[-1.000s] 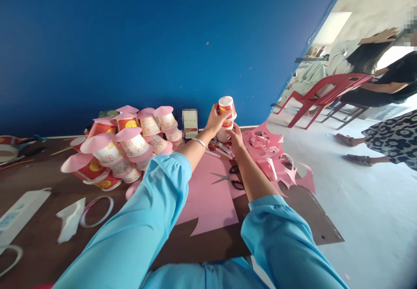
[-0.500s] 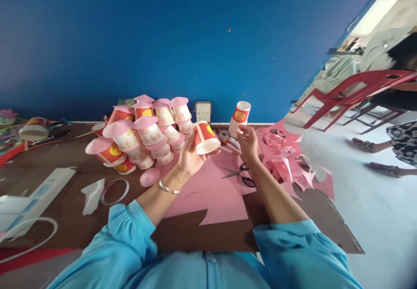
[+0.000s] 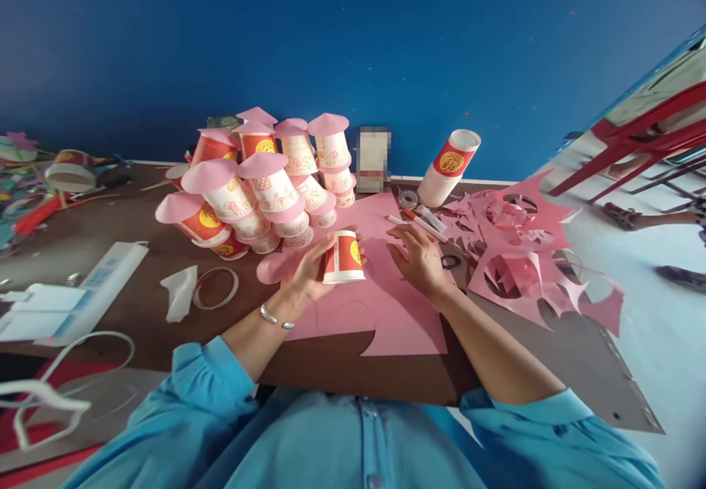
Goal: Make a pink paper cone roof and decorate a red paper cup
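Observation:
My left hand [image 3: 312,272] is closed around a red paper cup [image 3: 343,257] with a yellow print, held wide rim down over a pink paper sheet [image 3: 408,331]. My right hand [image 3: 420,259] hovers at or just above that sheet, fingers spread and holding nothing. Under and beside it, a black loop of the scissors [image 3: 451,262] peeks out; their blades are hidden. Just beyond its fingers lie white-and-red pens [image 3: 424,226]. To the left stand several stacked paper cups with pink cone tops [image 3: 265,168].
A tall stack of cups [image 3: 449,169] leans by the blue wall, with a tape roll [image 3: 408,199] near it. Cut pink scraps [image 3: 510,254] cover the right side. A white ring [image 3: 215,288], crumpled white paper [image 3: 179,294] and a long white box [image 3: 102,290] lie left.
My right hand has moved away from the cup stack by the wall and spread over the pink sheet. The cup in my left hand has turned rim down. The camera view has shifted.

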Tool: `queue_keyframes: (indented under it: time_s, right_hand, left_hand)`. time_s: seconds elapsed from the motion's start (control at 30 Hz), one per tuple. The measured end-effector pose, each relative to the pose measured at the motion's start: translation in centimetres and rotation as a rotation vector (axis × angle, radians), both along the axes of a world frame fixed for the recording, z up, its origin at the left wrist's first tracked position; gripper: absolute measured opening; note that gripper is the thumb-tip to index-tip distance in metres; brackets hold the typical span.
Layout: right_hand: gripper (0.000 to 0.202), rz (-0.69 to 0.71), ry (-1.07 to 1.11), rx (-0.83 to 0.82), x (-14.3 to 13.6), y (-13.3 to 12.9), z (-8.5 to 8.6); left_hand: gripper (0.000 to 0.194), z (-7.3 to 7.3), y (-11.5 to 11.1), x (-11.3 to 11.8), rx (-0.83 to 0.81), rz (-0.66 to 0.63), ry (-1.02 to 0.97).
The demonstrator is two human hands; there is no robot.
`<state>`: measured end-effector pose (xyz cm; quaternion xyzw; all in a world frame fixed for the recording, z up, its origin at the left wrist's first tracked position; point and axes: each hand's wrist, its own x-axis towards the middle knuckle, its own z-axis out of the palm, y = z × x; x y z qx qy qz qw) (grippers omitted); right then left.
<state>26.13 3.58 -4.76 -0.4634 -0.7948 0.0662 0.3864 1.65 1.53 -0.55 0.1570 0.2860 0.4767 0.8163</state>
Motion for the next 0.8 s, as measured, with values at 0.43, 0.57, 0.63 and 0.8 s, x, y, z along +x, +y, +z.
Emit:
queue_keyframes:
  time_s: [0.43, 0.57, 0.63, 0.8]
  right_hand:
    - [0.028, -0.214, -0.292, 0.132, 2.2, 1.1, -0.4]
    - [0.031, -0.393, -0.441, 0.053, 3.5, 1.7, -0.2]
    - [0.03, -0.428, -0.477, 0.014, 3.9, 2.0, -0.4]
    - [0.025, -0.367, -0.463, 0.013, 4.3, 2.6, -1.3]
  left_hand:
    - [0.057, -1.7, -0.5, -0.7, 0.301, 0.048, 0.513]
    - [0.07, -2.9, -0.8, -0.5, 0.633, 0.205, 0.92]
    - [0.07, -3.3, -0.9, -0.2, 0.767, 0.268, 1.082]
    - [0.071, -3.2, -1.2, 0.1, 0.772, 0.267, 1.089]
